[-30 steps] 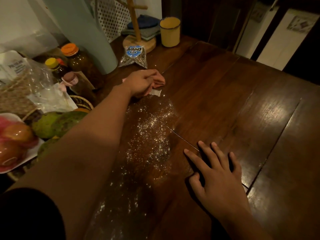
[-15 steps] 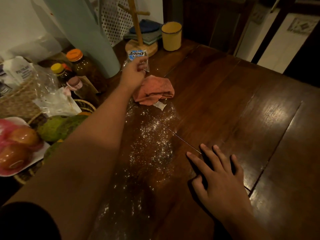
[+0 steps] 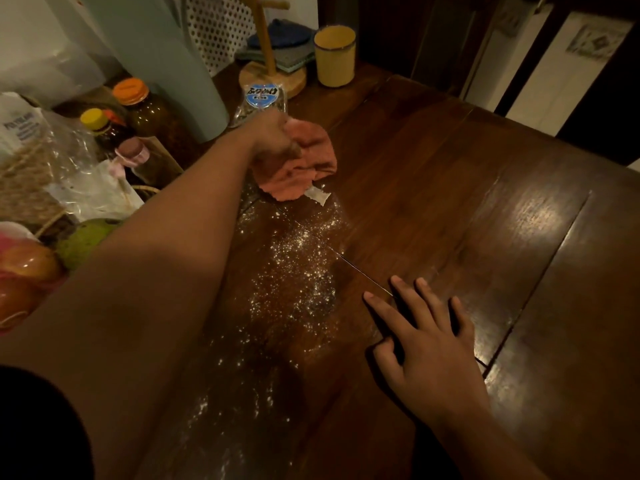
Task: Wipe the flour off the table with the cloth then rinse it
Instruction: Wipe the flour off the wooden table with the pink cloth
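A pink cloth with a small white tag lies crumpled at the far end of a dark wooden table. My left hand reaches across and grips the cloth at its left upper edge. White flour is scattered in a long streak from just below the cloth toward me. My right hand rests flat on the table to the right of the flour, fingers spread.
A clear snack packet lies just behind the cloth. A yellow mug and a wooden stand sit at the back. Jars, plastic bags and fruit crowd the left edge.
My left hand let go of the cloth, touched the snack packet behind it, then came back down and took hold of the cloth. My right hand stayed put.
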The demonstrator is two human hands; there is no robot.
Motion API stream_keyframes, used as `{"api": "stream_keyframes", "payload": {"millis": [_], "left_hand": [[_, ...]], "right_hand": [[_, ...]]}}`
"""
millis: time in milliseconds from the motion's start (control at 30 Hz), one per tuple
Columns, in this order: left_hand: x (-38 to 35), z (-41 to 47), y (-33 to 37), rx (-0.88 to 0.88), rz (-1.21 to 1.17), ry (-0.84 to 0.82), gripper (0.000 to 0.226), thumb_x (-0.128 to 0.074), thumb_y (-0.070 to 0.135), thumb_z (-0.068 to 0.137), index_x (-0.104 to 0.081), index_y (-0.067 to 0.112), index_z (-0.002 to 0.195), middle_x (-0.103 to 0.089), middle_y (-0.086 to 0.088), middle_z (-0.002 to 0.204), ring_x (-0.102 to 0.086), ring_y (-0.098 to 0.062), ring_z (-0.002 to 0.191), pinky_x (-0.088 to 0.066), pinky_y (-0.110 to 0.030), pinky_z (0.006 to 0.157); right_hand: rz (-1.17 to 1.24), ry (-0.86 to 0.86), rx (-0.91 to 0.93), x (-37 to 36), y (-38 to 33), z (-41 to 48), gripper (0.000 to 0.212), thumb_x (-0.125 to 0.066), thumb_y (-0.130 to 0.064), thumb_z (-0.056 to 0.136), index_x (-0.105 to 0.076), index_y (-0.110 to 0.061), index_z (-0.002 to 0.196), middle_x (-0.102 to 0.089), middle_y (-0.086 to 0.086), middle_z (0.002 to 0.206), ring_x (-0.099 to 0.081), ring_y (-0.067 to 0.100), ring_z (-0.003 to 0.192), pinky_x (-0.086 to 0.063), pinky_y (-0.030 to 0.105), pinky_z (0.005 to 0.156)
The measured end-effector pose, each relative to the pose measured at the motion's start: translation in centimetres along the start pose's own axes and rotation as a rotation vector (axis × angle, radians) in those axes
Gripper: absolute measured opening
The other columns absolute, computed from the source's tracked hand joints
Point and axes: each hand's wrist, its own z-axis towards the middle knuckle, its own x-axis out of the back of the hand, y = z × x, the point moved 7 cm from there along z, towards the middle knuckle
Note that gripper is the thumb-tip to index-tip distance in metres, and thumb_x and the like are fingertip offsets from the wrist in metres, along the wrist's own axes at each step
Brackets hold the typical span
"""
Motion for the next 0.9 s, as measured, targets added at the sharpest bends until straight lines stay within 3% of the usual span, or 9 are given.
{"api": "stream_keyframes", "payload": {"millis": [200,300,367,433,500,567,700,800,900], "left_hand": [[4.0,-0.5,3.0,-0.237,0.155,0.309,0.037,-0.066,0.016,0.087,-0.058,0.032,0.120,-0.050,-0.004,0.130,-0.048,-0.020,0.120,-0.042,-0.038,0.099],[0.1,-1.4,2.9,-0.213,0.240,-0.058,0.057,-0.069,0.010,0.085,-0.052,0.029,0.136,-0.050,-0.003,0.132,-0.047,-0.021,0.119,-0.044,-0.037,0.093],[-1.6,-2.0,2.3,-0.173,0.148,-0.239,0.052,-0.063,0.005,0.086,-0.057,0.026,0.134,-0.055,-0.002,0.130,-0.052,-0.021,0.116,-0.047,-0.037,0.090],[-0.3,-1.6,2.4,-0.189,-0.069,-0.086,0.044,-0.057,0.001,0.088,-0.063,0.025,0.124,-0.059,-0.003,0.130,-0.055,-0.019,0.118,-0.050,-0.041,0.098],[1.4,-0.3,2.2,-0.209,-0.036,0.122,0.041,-0.052,0.004,0.091,-0.062,0.024,0.126,-0.057,-0.007,0.134,-0.053,-0.020,0.124,-0.046,-0.037,0.102],[0.1,0.6,2.1,-0.220,0.151,0.102,0.038,-0.049,0.019,0.099,-0.055,0.022,0.136,-0.052,-0.010,0.142,-0.047,-0.026,0.132,-0.038,-0.037,0.109],[-5.7,1.1,0.7,-0.137,0.436,-0.058,0.055,-0.028,0.050,0.102,-0.017,0.034,0.154,-0.019,-0.010,0.162,-0.016,-0.038,0.149,-0.015,-0.063,0.116],[-7.7,-0.6,1.9,-0.179,0.514,0.071,0.057,-0.018,0.048,0.104,-0.006,0.030,0.157,-0.006,-0.004,0.165,-0.006,-0.036,0.150,-0.008,-0.060,0.117],[-9.3,-3.2,3.2,-0.376,0.522,0.085,0.054,-0.018,0.045,0.105,-0.007,0.032,0.157,-0.006,0.001,0.166,-0.005,-0.029,0.151,-0.003,-0.050,0.119]], "right_hand": [[0.010,-0.001,-0.001,0.1,-0.1,0.1,0.057,-0.033,-0.048,0.092,-0.030,-0.055,0.149,-0.020,-0.013,0.165,-0.003,0.013,0.155,-0.006,0.057,0.121],[0.013,0.003,-0.002,0.2,-0.1,0.0,0.058,-0.033,-0.048,0.092,-0.031,-0.055,0.149,-0.021,-0.013,0.165,-0.002,0.013,0.155,-0.005,0.057,0.121],[0.019,0.005,-0.001,0.2,-0.1,0.0,0.058,-0.033,-0.047,0.091,-0.032,-0.054,0.149,-0.022,-0.012,0.165,-0.003,0.014,0.155,-0.006,0.057,0.121],[0.018,0.000,0.001,0.2,-0.2,0.1,0.058,-0.033,-0.047,0.091,-0.032,-0.054,0.149,-0.021,-0.012,0.165,-0.003,0.014,0.155,-0.005,0.056,0.122],[0.018,0.000,0.000,0.2,-0.2,0.2,0.058,-0.033,-0.047,0.091,-0.031,-0.054,0.149,-0.021,-0.012,0.165,-0.003,0.014,0.155,-0.004,0.056,0.122],[0.013,-0.001,0.000,0.1,-0.1,0.1,0.059,-0.032,-0.047,0.091,-0.031,-0.054,0.149,-0.020,-0.013,0.165,-0.003,0.014,0.155,-0.004,0.056,0.122],[0.010,0.006,-0.004,0.2,0.0,0.0,0.059,-0.032,-0.047,0.091,-0.030,-0.055,0.149,-0.019,-0.014,0.165,-0.001,0.012,0.155,-0.003,0.055,0.122],[0.014,0.006,-0.001,0.2,0.0,0.1,0.059,-0.033,-0.047,0.091,-0.030,-0.055,0.149,-0.020,-0.013,0.165,-0.002,0.013,0.155,-0.003,0.056,0.122],[0.008,-0.004,-0.001,0.1,0.1,0.0,0.059,-0.032,-0.047,0.091,-0.027,-0.056,0.149,-0.018,-0.014,0.166,0.000,0.012,0.155,-0.002,0.056,0.122]]}}
